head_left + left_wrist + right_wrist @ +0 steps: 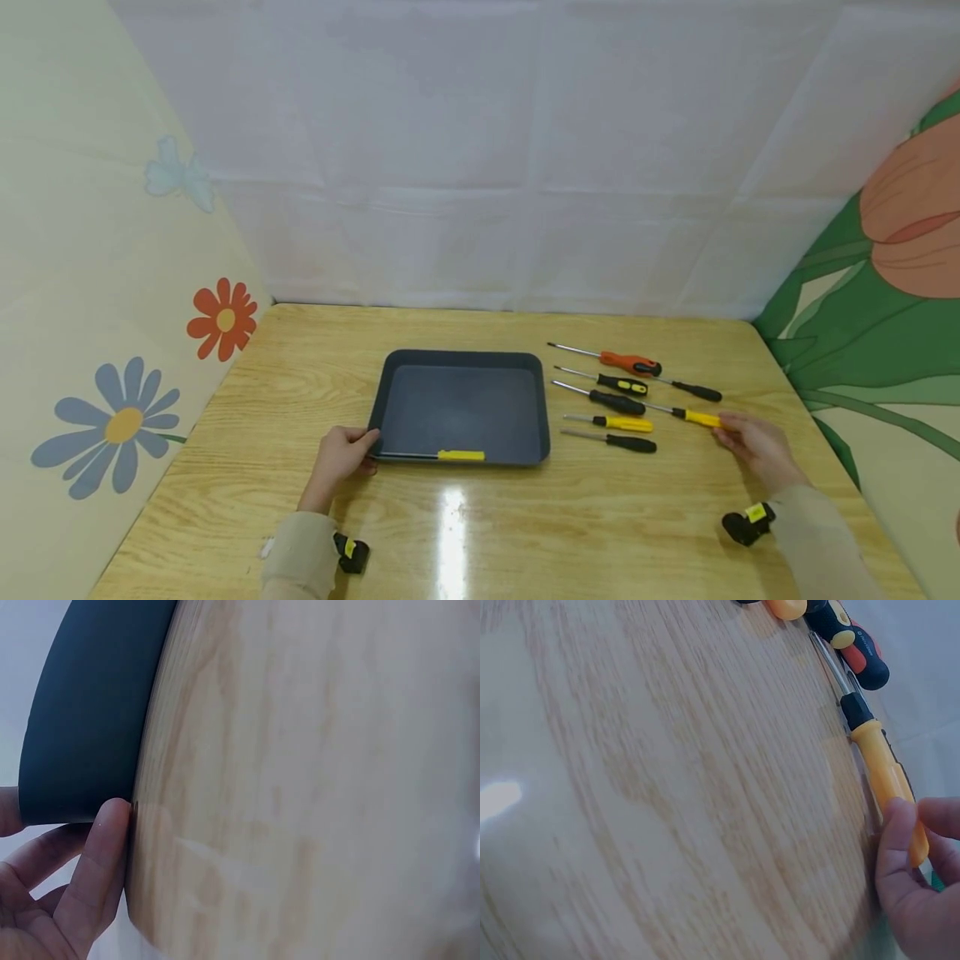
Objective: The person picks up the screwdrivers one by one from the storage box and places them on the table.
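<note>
My left hand (341,458) pinches the near left corner of a dark grey tray (457,404), its thumb over the rim; the left wrist view shows the fingers against the tray's outer wall (94,712). Inside the tray, a yellow-handled screwdriver (461,456) lies along the near wall. Over at the right, my right hand (757,450) pinches the handle end of another yellow-handled screwdriver (701,417), whose shaft points left toward the others. In the right wrist view, thumb and finger are on that yellow handle (885,769).
Right of the tray lie several screwdrivers: a red-and-black one (630,362), a black-and-yellow one (622,384), black ones (617,402) and a yellow one (626,423). A white cloth (420,167) hangs behind the wooden table (585,525). Each wrist carries a small black camera.
</note>
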{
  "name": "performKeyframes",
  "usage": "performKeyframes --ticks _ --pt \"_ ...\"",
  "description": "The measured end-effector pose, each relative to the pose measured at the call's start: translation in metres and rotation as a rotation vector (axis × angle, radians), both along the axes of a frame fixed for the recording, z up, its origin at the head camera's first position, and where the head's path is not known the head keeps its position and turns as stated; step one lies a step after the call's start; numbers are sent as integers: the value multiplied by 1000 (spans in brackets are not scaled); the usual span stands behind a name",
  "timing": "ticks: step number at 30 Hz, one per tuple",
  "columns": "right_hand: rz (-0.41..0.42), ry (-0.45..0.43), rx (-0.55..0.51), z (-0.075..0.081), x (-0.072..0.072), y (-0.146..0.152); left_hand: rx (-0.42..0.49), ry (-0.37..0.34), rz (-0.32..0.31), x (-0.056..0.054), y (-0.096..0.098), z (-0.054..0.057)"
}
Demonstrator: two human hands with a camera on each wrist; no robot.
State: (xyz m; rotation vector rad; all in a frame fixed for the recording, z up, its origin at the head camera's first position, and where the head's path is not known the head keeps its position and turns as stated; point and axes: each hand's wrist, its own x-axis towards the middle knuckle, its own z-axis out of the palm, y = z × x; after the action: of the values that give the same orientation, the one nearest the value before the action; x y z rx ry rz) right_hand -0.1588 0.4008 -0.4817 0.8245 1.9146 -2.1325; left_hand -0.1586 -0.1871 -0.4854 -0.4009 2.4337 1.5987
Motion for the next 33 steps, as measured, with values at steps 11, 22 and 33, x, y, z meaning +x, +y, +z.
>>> performKeyframes --ticks 11,22,33 --pt "-36 36 -23 0 2 -2 9 5 -8 1 0 1" --pt "-114 36 -24 2 4 -3 14 2 0 0 0 0" --pt "-248 101 -119 10 6 -1 21 2 -2 0 1 1"
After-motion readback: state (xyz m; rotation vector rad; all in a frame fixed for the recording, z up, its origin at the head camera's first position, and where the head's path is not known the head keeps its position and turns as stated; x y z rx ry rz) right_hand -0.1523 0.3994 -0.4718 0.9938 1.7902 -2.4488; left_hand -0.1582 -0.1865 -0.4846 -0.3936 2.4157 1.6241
